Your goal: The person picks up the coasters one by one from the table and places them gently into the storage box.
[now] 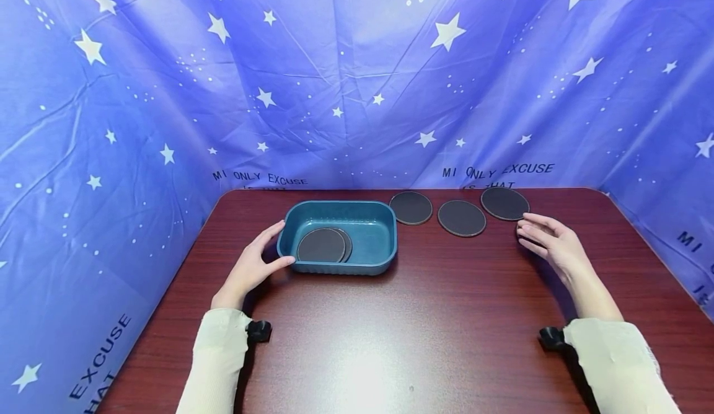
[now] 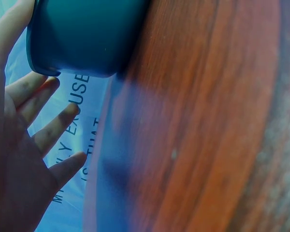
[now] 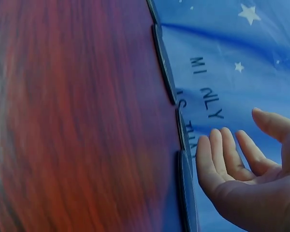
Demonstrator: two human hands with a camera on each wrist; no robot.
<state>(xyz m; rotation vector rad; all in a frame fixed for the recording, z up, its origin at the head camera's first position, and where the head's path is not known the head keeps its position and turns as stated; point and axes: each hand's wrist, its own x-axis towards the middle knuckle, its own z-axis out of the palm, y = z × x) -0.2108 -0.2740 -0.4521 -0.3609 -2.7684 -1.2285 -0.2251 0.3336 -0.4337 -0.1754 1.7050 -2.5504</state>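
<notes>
My left hand (image 1: pixel 251 268) holds the left end of a teal rectangular basin (image 1: pixel 393 240), thumb at the front rim and fingertips at the left rim. The other fingers of this hand (image 2: pixel 34 130) spread apart beside the basin in the left wrist view. Two black round coasters (image 1: pixel 320 245) overlap inside the basin's left half. My right hand (image 1: pixel 558 250) hovers at the right, fingers loosely bent, over a coaster (image 1: pixel 519 228) mostly hidden by the fingertips. Seen edge-on in the right wrist view, the nearest coaster (image 3: pixel 186 193) lies left of the hand (image 3: pixel 246 188), outside its fingers.
Along the back of the brown wooden table (image 1: pixel 446 315) lie three more coasters: one beside the basin (image 1: pixel 411 207), one in the middle (image 1: pixel 462 218) and one near the right hand (image 1: pixel 504 203). A blue star-patterned cloth (image 1: pixel 346 92) hangs behind and at both sides.
</notes>
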